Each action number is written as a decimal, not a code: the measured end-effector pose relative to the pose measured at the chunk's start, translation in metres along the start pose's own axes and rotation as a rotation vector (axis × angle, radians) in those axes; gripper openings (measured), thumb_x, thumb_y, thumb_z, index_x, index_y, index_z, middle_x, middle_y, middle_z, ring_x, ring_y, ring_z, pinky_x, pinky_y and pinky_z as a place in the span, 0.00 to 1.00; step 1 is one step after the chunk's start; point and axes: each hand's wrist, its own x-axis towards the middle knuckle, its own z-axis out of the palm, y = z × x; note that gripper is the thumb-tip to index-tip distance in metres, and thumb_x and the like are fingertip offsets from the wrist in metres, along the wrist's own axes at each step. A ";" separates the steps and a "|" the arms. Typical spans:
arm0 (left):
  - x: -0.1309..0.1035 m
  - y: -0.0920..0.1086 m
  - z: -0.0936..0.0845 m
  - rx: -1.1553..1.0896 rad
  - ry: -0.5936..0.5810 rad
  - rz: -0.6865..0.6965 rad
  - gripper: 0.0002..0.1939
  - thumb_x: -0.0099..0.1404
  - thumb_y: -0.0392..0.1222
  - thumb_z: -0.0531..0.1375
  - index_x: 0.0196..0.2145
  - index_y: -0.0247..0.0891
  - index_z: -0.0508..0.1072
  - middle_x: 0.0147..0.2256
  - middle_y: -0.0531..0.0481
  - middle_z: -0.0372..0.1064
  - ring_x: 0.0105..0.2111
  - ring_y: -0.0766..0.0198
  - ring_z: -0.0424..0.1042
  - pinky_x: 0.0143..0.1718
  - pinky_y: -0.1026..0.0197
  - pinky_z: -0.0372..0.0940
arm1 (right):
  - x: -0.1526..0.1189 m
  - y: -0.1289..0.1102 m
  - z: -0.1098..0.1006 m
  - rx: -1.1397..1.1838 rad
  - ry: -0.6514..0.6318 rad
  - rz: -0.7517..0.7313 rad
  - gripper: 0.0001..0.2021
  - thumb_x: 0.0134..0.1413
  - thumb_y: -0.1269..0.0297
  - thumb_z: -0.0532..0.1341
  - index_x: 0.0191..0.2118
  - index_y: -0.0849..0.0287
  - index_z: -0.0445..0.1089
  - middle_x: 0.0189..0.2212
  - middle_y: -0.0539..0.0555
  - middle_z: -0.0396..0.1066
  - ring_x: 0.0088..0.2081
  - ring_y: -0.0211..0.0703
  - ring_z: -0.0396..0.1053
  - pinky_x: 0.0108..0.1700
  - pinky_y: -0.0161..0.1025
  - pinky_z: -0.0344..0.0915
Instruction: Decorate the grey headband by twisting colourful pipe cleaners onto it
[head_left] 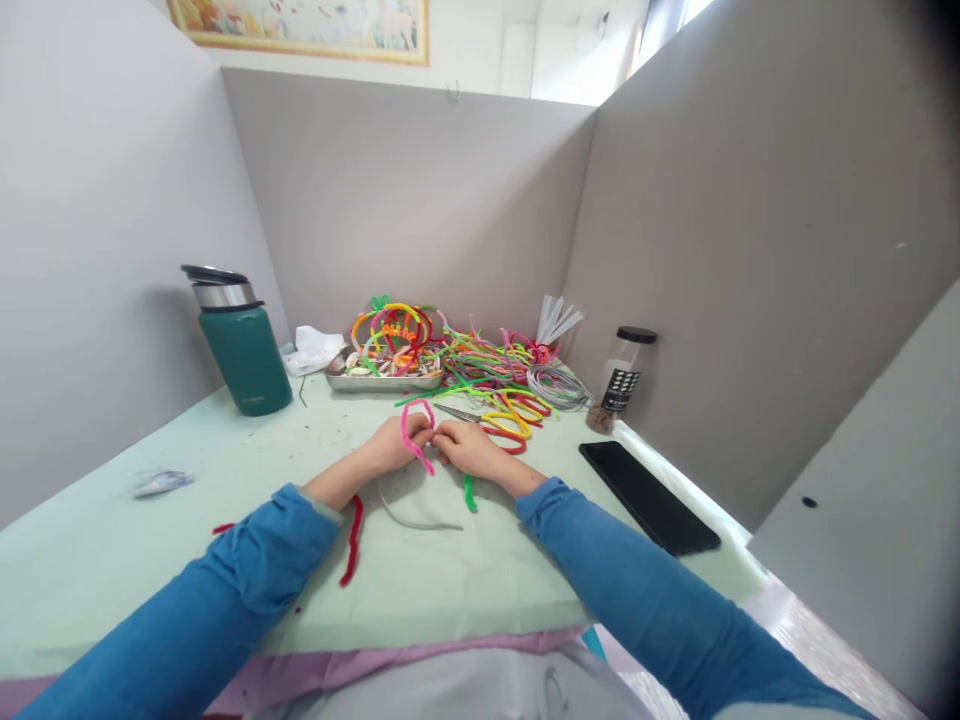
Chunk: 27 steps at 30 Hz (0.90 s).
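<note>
My left hand [397, 444] is closed on a pink pipe cleaner [407, 425] bent into a loop, one end hanging below the fingers. My right hand [466, 448] meets it with pinched fingertips, where the loop's right side runs down to them; the exact pinch point is partly hidden. Below my right hand lies a short green pipe cleaner [470, 494]. A thin grey wire [420, 524] curves over the table under both hands. Beside my left forearm rests a red pipe cleaner [352, 545]. Scissors [506, 420] with yellow and red handles lie just beyond my right hand.
A metal tray [386, 383] holds shells and pipe-cleaner rings, with a heap of pipe cleaners [487, 355] and coiled wire [559, 388] alongside. A green bottle [247, 360] stands left; a lidded jar [621, 380] and black phone [649, 497] are right. Grey partitions [405, 190] enclose the table.
</note>
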 end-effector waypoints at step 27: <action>-0.003 0.007 -0.004 -0.080 0.021 -0.059 0.10 0.58 0.45 0.50 0.26 0.37 0.64 0.18 0.55 0.61 0.19 0.69 0.60 0.21 0.67 0.54 | 0.001 0.005 0.003 0.001 0.055 -0.027 0.12 0.57 0.64 0.51 0.29 0.61 0.68 0.24 0.50 0.68 0.25 0.34 0.60 0.28 0.31 0.51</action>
